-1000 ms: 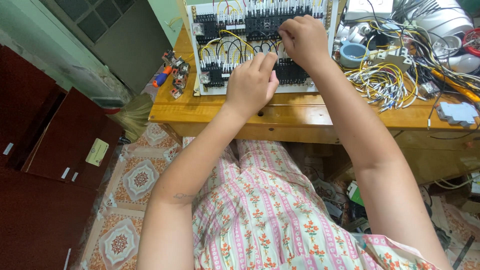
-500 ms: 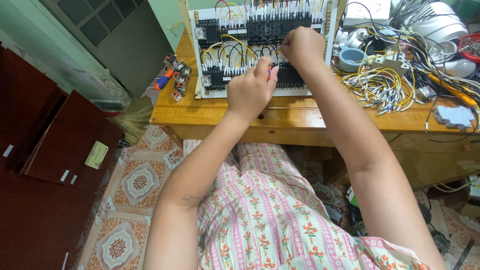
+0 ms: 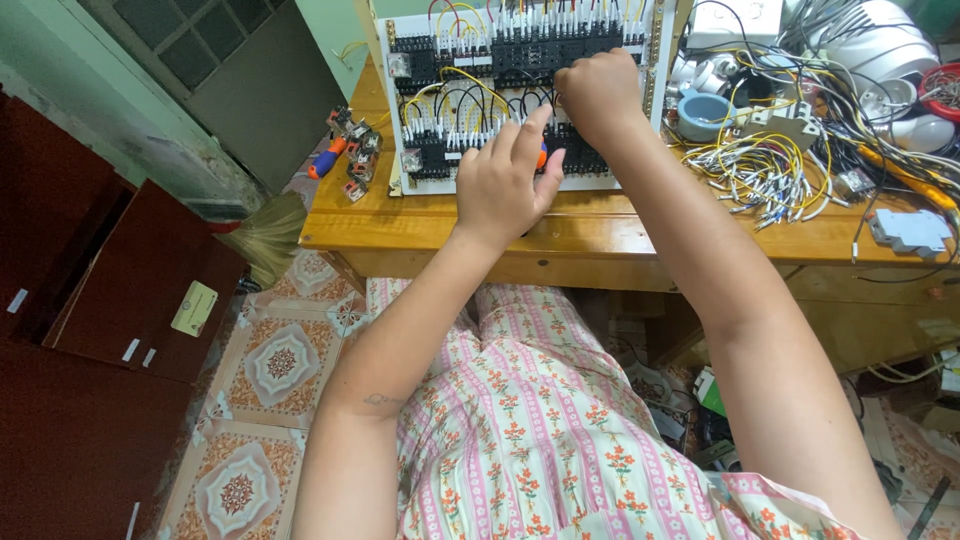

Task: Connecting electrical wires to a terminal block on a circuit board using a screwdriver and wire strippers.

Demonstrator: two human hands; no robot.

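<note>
A white wiring panel (image 3: 428,182) with black terminal blocks and yellow and black wires lies tilted on the wooden table (image 3: 600,235). My left hand (image 3: 505,185) rests on the panel's lower middle. A small orange-handled tool (image 3: 541,156) shows between its thumb and forefinger. My right hand (image 3: 600,95) is a closed fist pressed on the black blocks just above and to the right. What its fingers grip is hidden.
A bundle of yellow and white wires (image 3: 770,165) lies right of the panel, beside a blue cup (image 3: 703,113), white shells (image 3: 870,60) and a grey part (image 3: 910,230). An orange screwdriver and relays (image 3: 345,155) sit at the table's left corner. Dark red cabinets (image 3: 90,300) stand to the left.
My left hand has slid up and right on the panel, closer to my right fist. The view has shifted slightly; my right hand stays on the same blocks.
</note>
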